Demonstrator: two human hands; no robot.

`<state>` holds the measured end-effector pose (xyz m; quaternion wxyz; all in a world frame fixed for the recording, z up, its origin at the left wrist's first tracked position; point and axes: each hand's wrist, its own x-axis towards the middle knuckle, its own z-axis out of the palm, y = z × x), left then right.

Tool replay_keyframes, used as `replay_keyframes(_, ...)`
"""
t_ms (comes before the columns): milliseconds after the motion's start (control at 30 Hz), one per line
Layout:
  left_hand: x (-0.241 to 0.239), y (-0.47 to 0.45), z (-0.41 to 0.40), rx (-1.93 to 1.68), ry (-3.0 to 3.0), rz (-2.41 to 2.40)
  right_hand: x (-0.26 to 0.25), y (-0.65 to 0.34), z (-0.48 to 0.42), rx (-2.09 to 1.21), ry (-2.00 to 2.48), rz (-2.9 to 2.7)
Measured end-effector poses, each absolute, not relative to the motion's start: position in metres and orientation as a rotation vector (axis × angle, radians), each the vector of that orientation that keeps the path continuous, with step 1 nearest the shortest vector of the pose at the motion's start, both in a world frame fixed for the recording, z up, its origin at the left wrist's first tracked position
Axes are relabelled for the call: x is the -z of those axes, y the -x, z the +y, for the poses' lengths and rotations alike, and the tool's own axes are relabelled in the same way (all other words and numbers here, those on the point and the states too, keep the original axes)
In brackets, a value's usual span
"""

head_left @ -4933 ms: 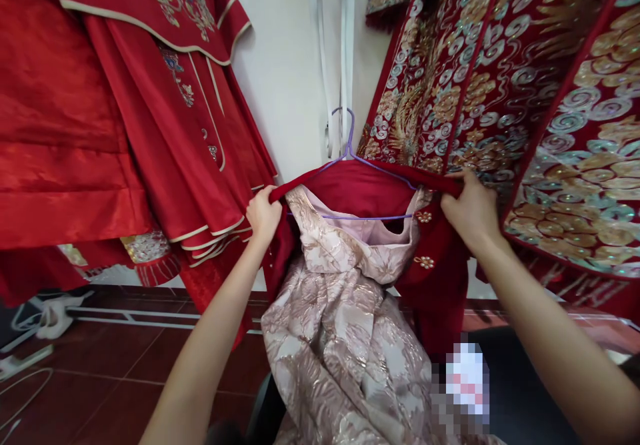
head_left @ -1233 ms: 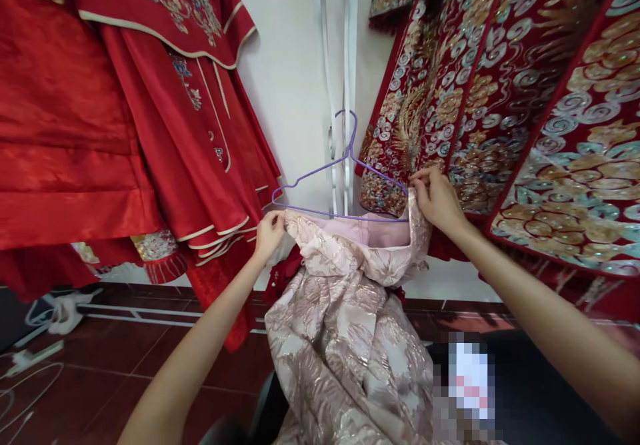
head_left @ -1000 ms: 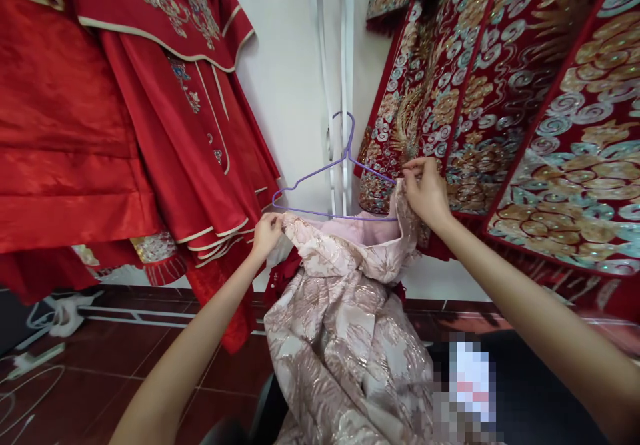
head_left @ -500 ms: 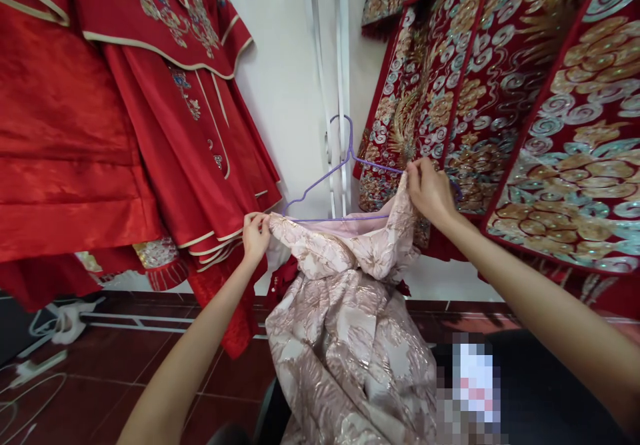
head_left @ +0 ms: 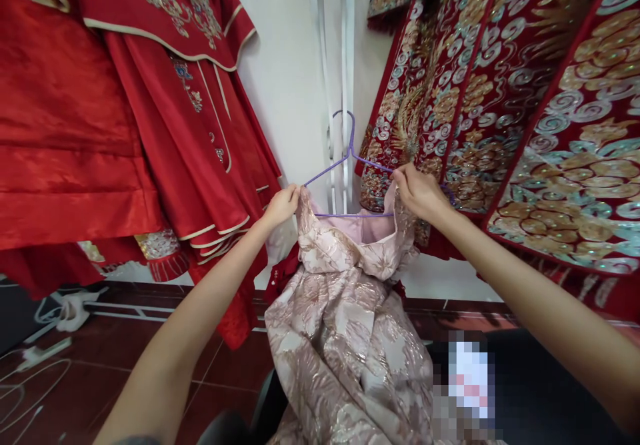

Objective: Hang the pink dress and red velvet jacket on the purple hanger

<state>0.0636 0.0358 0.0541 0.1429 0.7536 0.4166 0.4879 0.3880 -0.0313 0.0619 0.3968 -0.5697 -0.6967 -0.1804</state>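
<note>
A pale pink dress with a metallic floral pattern hangs down in front of me, its skirt gathered in folds. Inside its neckline is a purple hanger, its hook pointing up in front of white poles. My left hand pinches the dress's left shoulder at that end of the hanger. At the other shoulder my right hand is closed on the fabric, beside the hanger's sloping arm. The fingers partly hide both shoulder edges, and the right end of the hanger shows behind my right hand.
Red garments hang on the left, and red embroidered garments on the right. White metal poles stand between them. Light-coloured shoes, a white power strip and cables lie on the dark red tiled floor at left.
My left hand has moved up and to the right, lifting the dress's left shoulder onto the hanger's end. My right hand has shifted slightly left. The neckline now sits higher and narrower.
</note>
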Motion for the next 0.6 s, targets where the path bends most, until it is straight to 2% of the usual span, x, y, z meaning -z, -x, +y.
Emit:
replay_keyframes(133,-0.042,-0.049,0.036,-1.359,-2.108,1.217,-0.064,-0.398,-0.054,0.582,1.218,-1.789)
replay_keyframes(200,-0.031,-0.036,0.033,-1.362,-2.064,1.289,-0.049,-0.404,-0.076,0.599,1.114,-1.7)
replay_keyframes(333,-0.001,-0.003,0.012,-1.031,-2.058,1.465,0.034,-0.42,-0.119,0.523,1.13,-1.423)
replay_keyframes(467,0.026,0.02,-0.02,-0.632,-2.143,1.322,0.125,-0.434,-0.12,-0.084,1.474,-1.469)
replay_keyframes(600,0.033,0.02,-0.042,-0.466,-2.217,1.181,0.142,-0.429,-0.084,-0.706,1.503,-1.481)
